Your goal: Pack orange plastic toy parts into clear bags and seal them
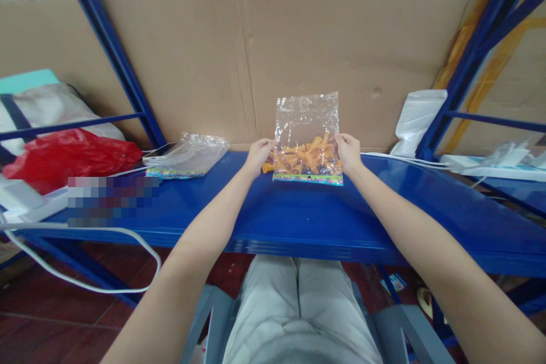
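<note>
A clear plastic bag (307,116) with a colourful printed strip along its lower edge is held up over the blue tabletop. My left hand (259,157) pinches its left side, and the fingers of my right hand (348,152) are closed on its right side. Orange, limp pieces that look like uninflated balloons (305,158) show through the lower half of the clear film. Some of them stick out past the bag's left edge, near my left hand. Whether any lie inside the bag or all lie behind it, I cannot tell.
A stack of similar clear bags (191,154) lies left on the blue table (298,216). Further left are a red plastic bag (72,159) and a white cable (136,290). White packaging (420,119) leans at the right against the cardboard backing (341,40), by blue shelf posts.
</note>
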Available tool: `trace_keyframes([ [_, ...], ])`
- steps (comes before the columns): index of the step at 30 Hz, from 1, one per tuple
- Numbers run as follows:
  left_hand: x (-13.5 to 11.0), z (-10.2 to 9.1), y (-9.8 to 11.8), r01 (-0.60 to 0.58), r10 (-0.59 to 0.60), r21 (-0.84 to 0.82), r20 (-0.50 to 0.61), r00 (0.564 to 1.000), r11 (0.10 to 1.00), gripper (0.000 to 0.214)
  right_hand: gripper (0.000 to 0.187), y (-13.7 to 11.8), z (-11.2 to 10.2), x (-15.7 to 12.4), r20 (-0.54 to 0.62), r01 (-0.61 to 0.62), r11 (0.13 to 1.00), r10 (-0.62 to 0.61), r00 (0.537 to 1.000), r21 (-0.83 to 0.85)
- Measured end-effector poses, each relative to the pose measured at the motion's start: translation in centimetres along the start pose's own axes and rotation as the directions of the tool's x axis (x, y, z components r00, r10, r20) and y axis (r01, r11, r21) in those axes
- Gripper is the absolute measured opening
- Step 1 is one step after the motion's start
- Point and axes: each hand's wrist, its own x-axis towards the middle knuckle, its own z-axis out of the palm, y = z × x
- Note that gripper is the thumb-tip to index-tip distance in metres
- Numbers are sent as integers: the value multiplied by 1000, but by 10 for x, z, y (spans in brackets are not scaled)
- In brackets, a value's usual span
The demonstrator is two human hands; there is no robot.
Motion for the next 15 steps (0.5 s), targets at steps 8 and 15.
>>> trace_keyframes([
  [8, 0, 0, 10, 17, -14, 44, -60, 998, 999, 17, 27, -4, 2, -6, 1, -52, 999, 52, 999, 6],
  [15, 52, -86, 40, 142, -46, 315, -294, 955, 938, 13, 20, -2, 2, -7, 24, -69, 997, 70, 997, -21],
])
